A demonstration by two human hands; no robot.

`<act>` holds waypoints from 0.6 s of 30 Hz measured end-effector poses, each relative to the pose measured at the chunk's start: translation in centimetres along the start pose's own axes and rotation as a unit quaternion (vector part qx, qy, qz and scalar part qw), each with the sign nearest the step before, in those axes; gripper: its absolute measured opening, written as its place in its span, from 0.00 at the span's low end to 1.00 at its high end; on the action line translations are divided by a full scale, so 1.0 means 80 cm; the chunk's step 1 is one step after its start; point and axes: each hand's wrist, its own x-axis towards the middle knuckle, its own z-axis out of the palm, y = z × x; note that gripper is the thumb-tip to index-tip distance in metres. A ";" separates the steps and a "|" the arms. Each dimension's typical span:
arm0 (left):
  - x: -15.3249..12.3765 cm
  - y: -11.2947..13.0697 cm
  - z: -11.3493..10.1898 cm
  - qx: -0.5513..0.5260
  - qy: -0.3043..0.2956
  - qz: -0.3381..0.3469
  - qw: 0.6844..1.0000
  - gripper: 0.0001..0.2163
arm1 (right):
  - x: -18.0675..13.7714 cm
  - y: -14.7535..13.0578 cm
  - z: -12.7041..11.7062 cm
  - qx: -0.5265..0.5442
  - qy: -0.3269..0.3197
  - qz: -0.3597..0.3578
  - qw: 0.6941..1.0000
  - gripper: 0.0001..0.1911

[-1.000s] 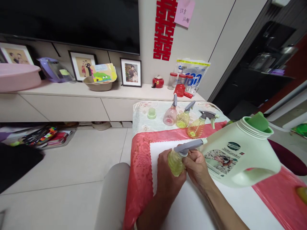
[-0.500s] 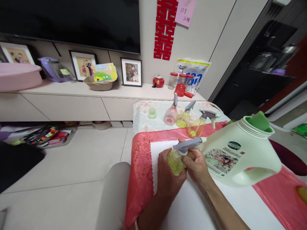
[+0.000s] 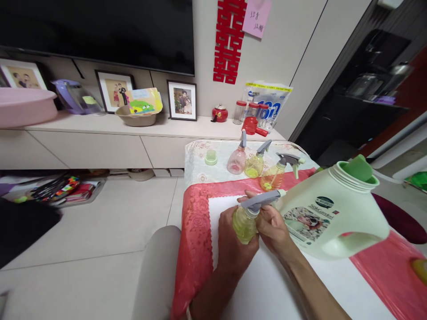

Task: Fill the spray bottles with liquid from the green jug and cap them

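Note:
My left hand [image 3: 231, 240] is wrapped round the body of a small yellow spray bottle [image 3: 244, 224] above a white mat [image 3: 263, 284]. My right hand [image 3: 275, 229] grips the bottle's neck, under its grey trigger head [image 3: 260, 201]. Just right of my hands stands a large pale green detergent jug [image 3: 333, 218] with its green cap off-centre on the mouth. Farther back on the table stand a pink spray bottle [image 3: 236, 161], a yellow-green one [image 3: 255, 164] and an orange one [image 3: 275, 177].
A small green cap [image 3: 211, 157] lies on the floral cloth at the table's far end. A red tablecloth [image 3: 195, 231] covers the near part. Behind is a low cabinet [image 3: 100, 142] with photo frames, jars and a red pot. A tray of clutter [image 3: 63, 191] sits on the floor.
The spray bottle has been raised slightly and my right fingers have shifted up around its neck. The jug and the other bottles have not moved.

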 end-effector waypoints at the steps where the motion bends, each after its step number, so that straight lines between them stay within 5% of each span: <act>1: 0.000 0.001 0.000 -0.003 -0.002 -0.003 1.000 0.27 | 0.000 -0.002 -0.001 -0.003 0.001 0.002 1.000 0.23; 10: -0.001 0.002 -0.002 -0.053 -0.022 -0.060 0.997 0.27 | -0.001 0.010 0.003 -0.039 0.056 -0.024 0.997 0.20; 18: -0.001 0.004 -0.004 -0.047 -0.037 -0.042 0.997 0.28 | -0.008 0.005 -0.009 -0.086 0.029 -0.017 0.996 0.19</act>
